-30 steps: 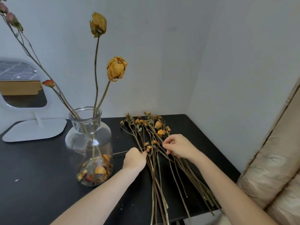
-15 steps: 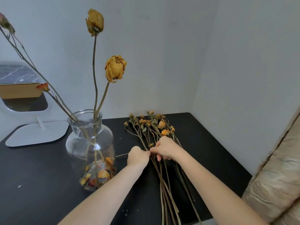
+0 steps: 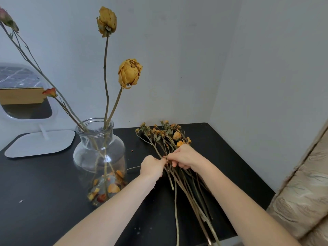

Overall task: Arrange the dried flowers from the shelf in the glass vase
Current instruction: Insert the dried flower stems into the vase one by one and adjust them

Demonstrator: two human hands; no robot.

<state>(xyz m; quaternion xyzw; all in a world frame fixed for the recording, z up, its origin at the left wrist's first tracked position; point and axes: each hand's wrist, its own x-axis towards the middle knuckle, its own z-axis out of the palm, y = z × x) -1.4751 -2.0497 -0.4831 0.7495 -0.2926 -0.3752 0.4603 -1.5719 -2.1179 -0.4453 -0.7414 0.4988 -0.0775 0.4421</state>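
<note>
A clear glass vase (image 3: 99, 153) stands on the black shelf top (image 3: 44, 183), with loose petals in its bottom. Two tall dried yellow roses (image 3: 130, 73) and a thin branch with small reddish buds (image 3: 50, 92) stand in it. To its right a bunch of dried flowers (image 3: 165, 134) with small orange heads lies flat, its stems pointing toward me. My left hand (image 3: 152, 166) and my right hand (image 3: 184, 157) meet over the bunch's stems, both pinching stems where their fingertips touch.
A white table mirror (image 3: 26, 103) on a flat white base stands at the back left. Walls close the back and right sides. A beige patterned fabric surface (image 3: 301, 201) lies past the shelf's right edge. Small crumbs lie on the black top.
My right hand moved left along the bunch until its fingertips met my left hand. The view shifted slightly, so the vase sits a little further right.
</note>
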